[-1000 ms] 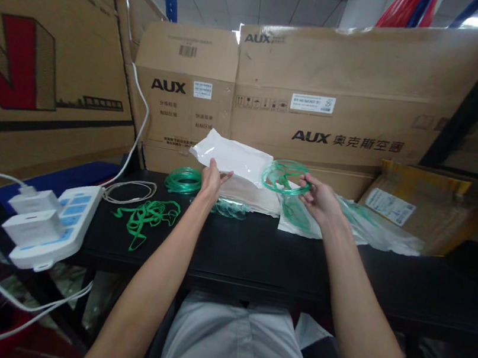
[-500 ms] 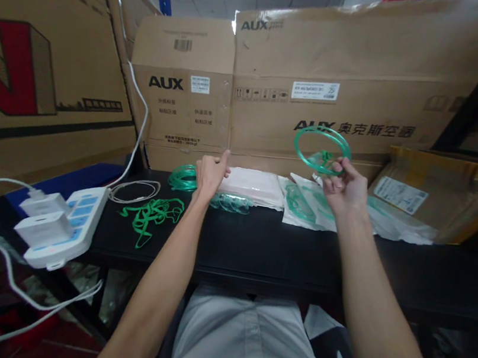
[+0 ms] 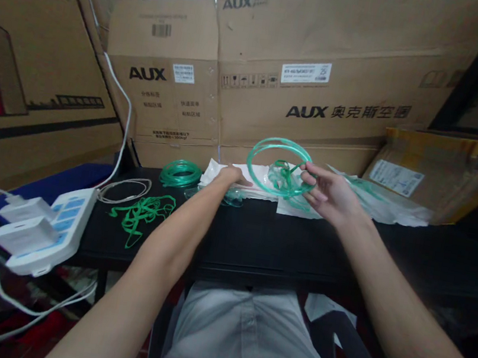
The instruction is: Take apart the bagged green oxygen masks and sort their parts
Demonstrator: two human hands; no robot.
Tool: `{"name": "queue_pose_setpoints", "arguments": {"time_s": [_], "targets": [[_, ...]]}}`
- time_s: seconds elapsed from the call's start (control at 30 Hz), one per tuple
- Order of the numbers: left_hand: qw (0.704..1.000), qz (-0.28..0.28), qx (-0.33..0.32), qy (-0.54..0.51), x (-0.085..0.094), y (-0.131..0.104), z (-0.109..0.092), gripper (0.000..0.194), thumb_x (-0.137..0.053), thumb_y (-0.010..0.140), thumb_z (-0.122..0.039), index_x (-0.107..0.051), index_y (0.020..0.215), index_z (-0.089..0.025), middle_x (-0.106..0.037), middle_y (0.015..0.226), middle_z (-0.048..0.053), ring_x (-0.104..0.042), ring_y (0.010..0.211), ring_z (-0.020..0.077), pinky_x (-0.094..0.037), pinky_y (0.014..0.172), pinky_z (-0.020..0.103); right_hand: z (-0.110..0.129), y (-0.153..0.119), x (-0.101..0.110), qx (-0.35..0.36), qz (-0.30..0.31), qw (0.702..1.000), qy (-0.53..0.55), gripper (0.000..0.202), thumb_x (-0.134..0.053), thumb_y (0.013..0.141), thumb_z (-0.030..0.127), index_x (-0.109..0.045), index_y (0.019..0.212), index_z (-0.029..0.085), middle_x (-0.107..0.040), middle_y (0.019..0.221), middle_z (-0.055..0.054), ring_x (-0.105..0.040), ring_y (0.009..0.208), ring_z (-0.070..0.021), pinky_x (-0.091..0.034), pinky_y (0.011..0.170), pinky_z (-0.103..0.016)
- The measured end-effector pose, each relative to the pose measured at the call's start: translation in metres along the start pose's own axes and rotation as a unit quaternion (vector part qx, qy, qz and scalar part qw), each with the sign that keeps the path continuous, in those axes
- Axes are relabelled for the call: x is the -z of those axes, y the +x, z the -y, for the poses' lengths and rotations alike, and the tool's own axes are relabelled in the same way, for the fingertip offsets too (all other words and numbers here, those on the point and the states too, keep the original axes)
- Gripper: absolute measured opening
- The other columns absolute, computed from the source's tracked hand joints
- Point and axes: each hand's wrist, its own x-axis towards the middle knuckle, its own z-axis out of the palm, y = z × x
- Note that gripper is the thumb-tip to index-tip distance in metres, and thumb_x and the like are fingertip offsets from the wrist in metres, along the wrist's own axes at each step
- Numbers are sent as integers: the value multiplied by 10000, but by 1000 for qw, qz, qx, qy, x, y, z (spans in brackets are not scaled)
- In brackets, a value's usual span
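Note:
My right hand [image 3: 327, 192] pinches a coil of clear green tubing [image 3: 252, 172] and holds it up above the table. Within the loop hang a clear cup-like piece, perhaps a mask, and a green strap. My left hand [image 3: 231, 176] is on a stack of white plastic bags [image 3: 259, 192], its fingers closed at the top bag and partly hidden. Just below that hand lie several clear, greenish cup-like pieces [image 3: 232, 197]. Left of it rests another green tubing coil [image 3: 181, 174]. A tangle of green elastic cord [image 3: 143, 215] lies nearer to me.
A white power strip [image 3: 61, 230] with plugged-in chargers and a coiled pale cable [image 3: 124, 190] occupy the left side. Bagged green tubing [image 3: 379, 203] lies at right, against a taped carton [image 3: 433, 172]. Large cardboard boxes [image 3: 249, 109] wall off the back of the black table [image 3: 255, 247].
The tubing coil in my right hand has come left and lower, towards the white bags. My left hand has shifted right over the stack. The view has turned slightly.

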Motion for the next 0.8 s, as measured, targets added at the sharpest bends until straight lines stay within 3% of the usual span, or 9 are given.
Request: {"name": "queue_pose_setpoints", "arguments": {"time_s": [0.13,0.23,0.33,0.4,0.5,0.57,0.63,0.67,0.8], "targets": [[1000,-11,-2,25,8,-6,-11,519,-795,741,-523,-720,1128,-186,-714,1203,146,-588,1213,393,-456,1012,472,-7,-34,0,-101,42,994,-7,85,-630,896,188,-611,856,116,-470,566,90,-223,300,0,-232,273,-122],[998,-49,-24,40,26,-17,-17,458,-705,824,-507,-742,1077,-128,-708,1195,215,-596,1210,399,-439,1015,480,-16,-50,7,-153,50,987,-16,113,-670,871,218,-614,849,122,-470,565,97,-206,300,11,-208,280,-117],[992,-85,-83,32,41,-46,-20,423,-527,950,-486,-736,1097,-149,-721,1196,162,-638,1160,308,-458,990,388,-28,-53,14,-212,66,970,-95,205,-708,844,316,-621,849,130,-505,565,82,-212,296,8,-162,281,-142],[985,-97,-139,9,45,-78,-21,415,-461,987,-485,-733,1093,-190,-744,1159,82,-670,1079,224,-477,952,304,-35,-53,17,-225,69,949,-212,307,-700,850,425,-624,822,129,-551,584,46,-253,303,-5,-149,291,-168],[956,-95,-260,-99,41,-131,-17,327,-516,979,-409,-739,1017,-173,-763,1037,59,-687,956,197,-520,858,280,-38,-56,16,-123,-5,868,-481,369,-697,845,487,-668,922,128,-635,699,-23,-435,380,-71,-291,353,-218],[936,-45,-330,-118,32,-160,-13,240,-538,981,-328,-734,1040,-204,-748,1085,36,-667,1034,184,-489,955,289,-36,-62,10,22,-76,764,-641,385,-711,850,425,-675,1109,141,-682,877,-80,-611,586,-164,-451,510,-275],[920,14,-374,-117,23,-179,-9,210,-557,974,-264,-716,1108,-232,-710,1187,29,-631,1136,177,-441,1045,297,-35,-72,3,137,-87,676,-719,336,-676,892,376,-675,1161,175,-678,1025,-106,-668,820,-231,-510,701,-330],[915,38,-386,-112,18,-185,-8,226,-565,971,-252,-700,1152,-244,-683,1243,31,-609,1182,178,-419,1077,303,-35,-77,-1,168,-68,655,-733,274,-638,924,362,-689,1127,185,-671,1051,-104,-666,885,-240,-511,762,-344],[916,82,-390,-57,2,-190,-4,393,-619,948,-340,-591,1335,-277,-596,1377,44,-551,1271,207,-400,1112,341,-40,-100,-15,220,-6,627,-747,211,-562,977,314,-710,920,175,-649,1026,-106,-638,959,-245,-503,856,-368]]}}
